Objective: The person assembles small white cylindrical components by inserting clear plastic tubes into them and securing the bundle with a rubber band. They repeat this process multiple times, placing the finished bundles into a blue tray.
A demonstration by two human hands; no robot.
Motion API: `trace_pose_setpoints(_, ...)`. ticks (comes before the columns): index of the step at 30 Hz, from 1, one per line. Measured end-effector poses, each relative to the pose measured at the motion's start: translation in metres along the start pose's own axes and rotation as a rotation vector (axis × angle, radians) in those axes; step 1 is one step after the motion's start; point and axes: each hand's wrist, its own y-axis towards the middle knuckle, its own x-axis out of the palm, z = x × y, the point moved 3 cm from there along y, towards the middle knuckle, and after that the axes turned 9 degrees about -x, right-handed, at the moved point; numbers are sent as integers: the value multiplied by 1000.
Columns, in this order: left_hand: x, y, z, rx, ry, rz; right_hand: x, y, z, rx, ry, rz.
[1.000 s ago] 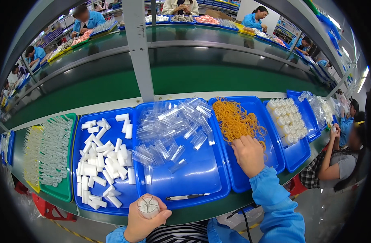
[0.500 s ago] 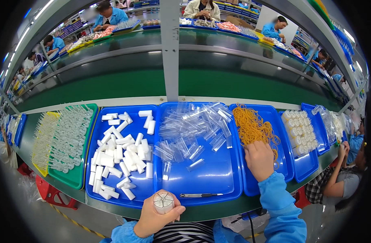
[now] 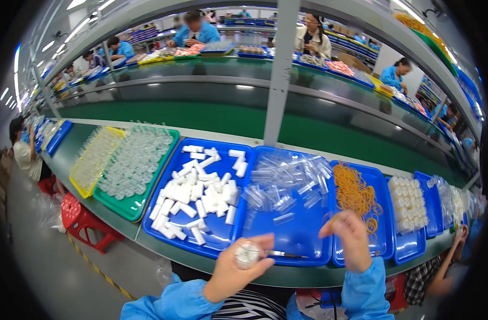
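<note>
My left hand (image 3: 238, 269) is wrapped round a round bundle of white wedge-shaped pieces (image 3: 247, 255), its end facing up. To the right, my right hand (image 3: 350, 232) hangs over the edge between two blue trays with its fingers pinched. A thin orange rubber band shows faintly at its fingertips, blurred by motion. Behind that hand, a heap of orange rubber bands (image 3: 353, 189) lies in a blue tray. Clear plastic tubes (image 3: 286, 178) lie in the middle blue tray, and loose white pieces (image 3: 196, 192) fill the blue tray on the left.
A pen-like tool (image 3: 287, 254) lies at the middle tray's near edge. Farther left are a green tray (image 3: 129, 210) and a yellow tray (image 3: 84, 189) of translucent parts. White cylinders (image 3: 407, 200) stand at the right. A metal post (image 3: 278, 80) rises behind; people work across the line.
My right hand has lifted out of the rubber bands and come left toward the bundle. My left hand still holds the bundle. The whole view has tilted and shifted.
</note>
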Motion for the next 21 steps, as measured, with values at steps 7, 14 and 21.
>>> trace_pose_setpoints(7, 9, -1, -6, 9, 54, -35, 61, -33, -9, 344, 329, -489)
trace_pose_setpoints(14, 15, -12, 5, -199, -269, -353, 76, -30, -15, -280, 70, -45)
trace_pose_setpoints(21, 15, -2, -2, -274, -22, -547, 100, -10, -61, -636, -813, -938)
